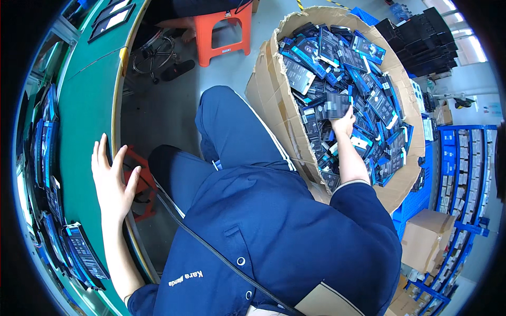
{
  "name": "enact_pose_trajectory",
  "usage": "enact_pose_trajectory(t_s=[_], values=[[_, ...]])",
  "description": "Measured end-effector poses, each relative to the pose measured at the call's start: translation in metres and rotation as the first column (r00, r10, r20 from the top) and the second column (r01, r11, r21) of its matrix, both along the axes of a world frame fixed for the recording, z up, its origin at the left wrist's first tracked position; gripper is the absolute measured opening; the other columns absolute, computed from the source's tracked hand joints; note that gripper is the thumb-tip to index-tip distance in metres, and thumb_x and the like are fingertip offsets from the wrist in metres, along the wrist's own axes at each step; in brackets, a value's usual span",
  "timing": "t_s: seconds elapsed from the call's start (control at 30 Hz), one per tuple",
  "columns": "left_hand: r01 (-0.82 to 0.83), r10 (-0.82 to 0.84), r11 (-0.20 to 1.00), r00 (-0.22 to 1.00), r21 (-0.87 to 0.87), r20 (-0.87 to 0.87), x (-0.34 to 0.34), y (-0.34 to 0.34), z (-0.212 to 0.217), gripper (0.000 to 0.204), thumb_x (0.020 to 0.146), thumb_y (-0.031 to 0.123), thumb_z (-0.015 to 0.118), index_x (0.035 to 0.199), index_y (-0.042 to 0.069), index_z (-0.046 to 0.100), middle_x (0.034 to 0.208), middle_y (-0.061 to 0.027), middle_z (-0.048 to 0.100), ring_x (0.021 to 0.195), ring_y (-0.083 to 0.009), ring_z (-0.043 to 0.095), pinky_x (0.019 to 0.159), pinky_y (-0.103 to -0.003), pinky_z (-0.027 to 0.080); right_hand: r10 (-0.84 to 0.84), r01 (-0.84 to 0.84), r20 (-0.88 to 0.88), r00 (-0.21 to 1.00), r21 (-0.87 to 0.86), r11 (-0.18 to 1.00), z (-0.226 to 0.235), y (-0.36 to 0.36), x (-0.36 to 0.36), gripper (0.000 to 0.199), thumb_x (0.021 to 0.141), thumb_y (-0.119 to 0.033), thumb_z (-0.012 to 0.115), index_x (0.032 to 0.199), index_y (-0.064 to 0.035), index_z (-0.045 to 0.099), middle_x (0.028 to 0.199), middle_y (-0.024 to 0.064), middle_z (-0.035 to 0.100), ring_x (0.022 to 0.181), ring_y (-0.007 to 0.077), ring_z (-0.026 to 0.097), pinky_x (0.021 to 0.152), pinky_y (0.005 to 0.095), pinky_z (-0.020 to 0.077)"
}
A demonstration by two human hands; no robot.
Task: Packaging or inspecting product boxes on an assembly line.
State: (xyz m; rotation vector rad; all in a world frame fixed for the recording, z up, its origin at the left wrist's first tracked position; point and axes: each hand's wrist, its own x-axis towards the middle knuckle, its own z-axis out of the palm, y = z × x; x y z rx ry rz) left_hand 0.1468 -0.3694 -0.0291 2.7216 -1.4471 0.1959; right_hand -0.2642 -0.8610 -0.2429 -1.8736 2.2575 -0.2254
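My right arm reaches into a large cardboard carton (274, 100) heaped with flat black-and-blue boxes (377, 102). In it my right hand (343, 125) is closed on the near edge of a flat black box (336, 105), which lies over the others in the heap. My left hand (113, 181) is open, fingers spread, above the front edge of a green-topped workbench (84, 147); nothing is in it. Along the bench's far side stand and lie several more flat dark boxes (84, 253), left of my left forearm.
An orange plastic stool (224, 34) and a wheeled chair base (153, 58) stand ahead on the floor. Black stacked trays (421, 42) rise behind the carton. To the right are blue shelving (448, 168) and a closed brown carton (428, 239).
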Motion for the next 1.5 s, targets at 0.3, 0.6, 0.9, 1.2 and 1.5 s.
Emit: enact_pose_trajectory(t_s=[0.3,0.6,0.9,1.2,1.5], values=[[0.127,-0.139,0.974,0.989,-0.188,-0.050,-0.007,-0.019,0.008,0.040,0.083,0.016,0.073,0.121,0.008,0.064,0.151,-0.0167,0.039,0.142,-0.0391,0.032,0.115,-0.049,0.029,0.142,-0.068,0.763,0.630,-0.128,0.989,0.029,-0.030,-0.092,0.052,0.075,-0.007,0.076,0.123,0.0001,0.061,0.106,0.0067,0.068,0.093,0.0156,0.063,0.084,0.0289,0.0491],[0.249,-0.612,0.780,0.493,-0.573,-0.618,-0.069,-0.115,0.024,0.088,0.074,0.031,0.084,0.146,0.007,0.037,0.150,-0.0213,0.036,0.133,-0.0370,0.044,0.110,-0.046,0.037,-0.112,-0.667,0.947,-0.300,-0.125,0.734,0.215,0.099,0.075,0.045,0.085,-0.013,0.055,0.126,0.0050,0.053,0.114,0.0200,0.066,0.098,0.0288,0.069,0.084,0.0410,0.0589],[-0.400,-0.642,0.644,0.182,-0.653,-0.745,-0.080,-0.131,0.044,0.084,0.070,0.008,0.084,0.139,0.003,0.036,0.123,-0.0124,0.058,0.120,-0.0204,0.055,0.100,-0.036,0.048,0.130,-0.489,0.953,-0.272,-0.253,0.835,0.210,0.188,0.174,0.032,0.104,-0.022,0.050,0.126,0.0006,0.055,0.122,0.0111,0.063,0.110,0.0184,0.062,0.095,0.0351,0.0503],[-0.117,-0.581,0.794,0.138,-0.596,-0.802,-0.052,-0.112,0.031,0.085,0.061,0.023,0.087,0.134,0.002,0.049,0.141,-0.0154,0.043,0.129,-0.0265,0.047,0.109,-0.042,0.038,0.656,-0.862,0.674,-0.339,-0.502,0.070,0.214,0.193,0.188,0.044,0.097,-0.008,0.055,0.138,0.0037,0.042,0.132,0.0121,0.053,0.121,0.0176,0.048,0.104,0.0325,0.0397],[-0.479,-0.523,0.834,-0.528,-0.274,-0.669,-0.032,-0.110,0.010,0.053,0.079,0.014,0.070,0.126,-0.005,0.053,0.112,-0.0182,0.067,0.098,-0.0278,0.069,0.088,-0.040,0.058,-0.107,-0.966,0.990,-0.090,-0.061,0.252,0.201,0.154,0.142,0.041,0.105,-0.031,0.045,0.136,-0.0051,0.048,0.114,0.0126,0.064,0.094,0.0198,0.068,0.083,0.0330,0.0555]])
